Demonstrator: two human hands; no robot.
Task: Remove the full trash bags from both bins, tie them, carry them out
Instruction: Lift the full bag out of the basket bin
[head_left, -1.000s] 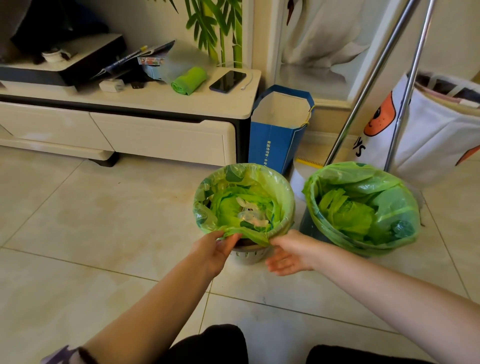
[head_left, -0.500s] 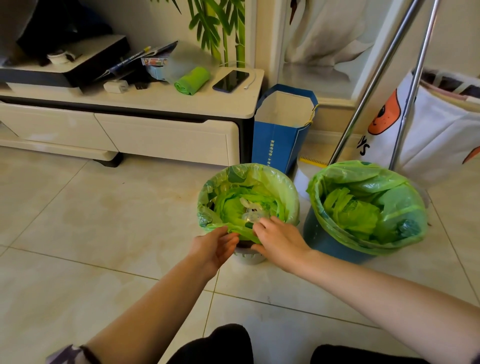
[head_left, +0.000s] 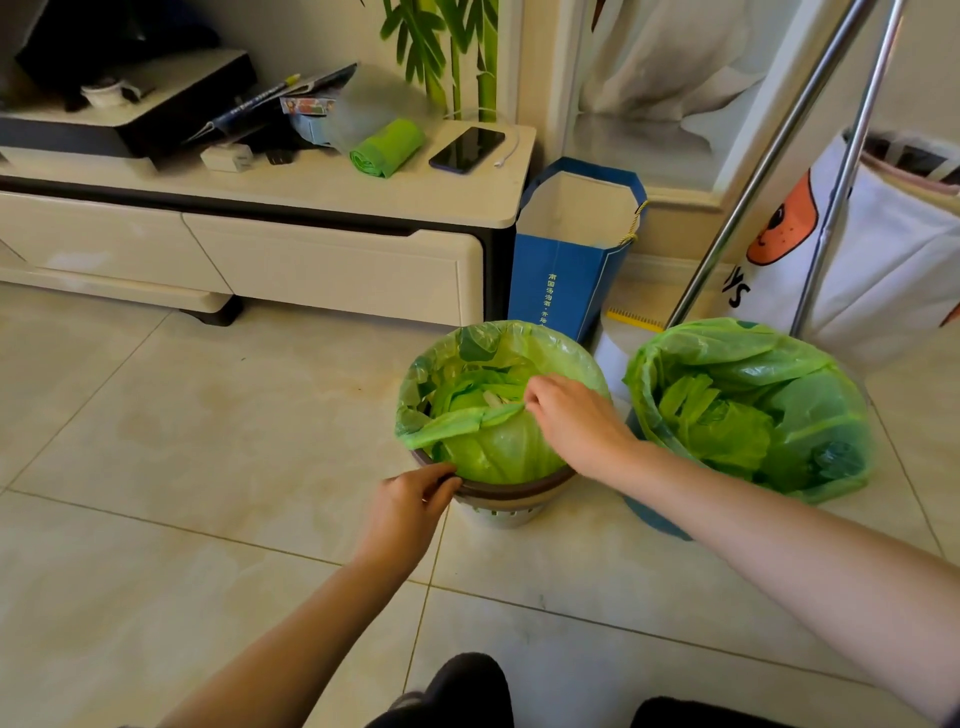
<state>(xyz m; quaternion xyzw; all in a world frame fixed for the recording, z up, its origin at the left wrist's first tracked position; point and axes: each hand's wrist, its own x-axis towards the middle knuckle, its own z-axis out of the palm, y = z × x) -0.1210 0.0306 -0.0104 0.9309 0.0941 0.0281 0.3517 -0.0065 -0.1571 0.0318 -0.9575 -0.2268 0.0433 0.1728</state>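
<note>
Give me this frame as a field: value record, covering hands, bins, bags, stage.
left hand: grips the near rim of the left bin
right hand: pinches the near edge of the left bag, pulled inward off the rim
right bin: blue, mostly hidden
right bag: folded over its rim, untouched
stage: left bag partly freed, neither bag tied
spare roll of bags: on the cabinet

A cream cabinet is set against the wall on a tiled floor. On its top a phone, a green roll, a white charger and a black device are laid. A blue paper bag is stood just beside the cabinet's end. Two metal poles are leaned in front of a white printed bag.
</note>
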